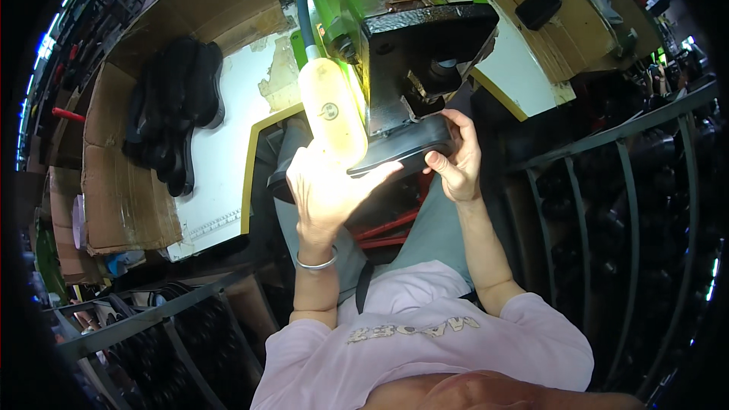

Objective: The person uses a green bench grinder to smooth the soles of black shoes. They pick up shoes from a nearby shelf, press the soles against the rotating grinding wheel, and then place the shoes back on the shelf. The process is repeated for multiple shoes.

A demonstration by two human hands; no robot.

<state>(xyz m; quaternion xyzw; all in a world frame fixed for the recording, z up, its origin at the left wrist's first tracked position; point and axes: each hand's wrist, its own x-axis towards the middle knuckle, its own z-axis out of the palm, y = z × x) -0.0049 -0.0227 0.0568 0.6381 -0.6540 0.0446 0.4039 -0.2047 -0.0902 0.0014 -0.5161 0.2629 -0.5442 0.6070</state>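
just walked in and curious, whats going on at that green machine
A seated person holds a flat black sole-shaped piece under the black head of a green machine. The left hand supports its near edge; the right hand grips the far end. A stack of similar black pieces lies on the white table to the left.

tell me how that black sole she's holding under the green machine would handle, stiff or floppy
Probably fairly stiff: the black sole keeps a flat, straight line though the left hand and right hand support only its ends. Likely light, since fingertips alone carry it. Its sheen suggests a smooth surface that might slip; material can't be confirmed.
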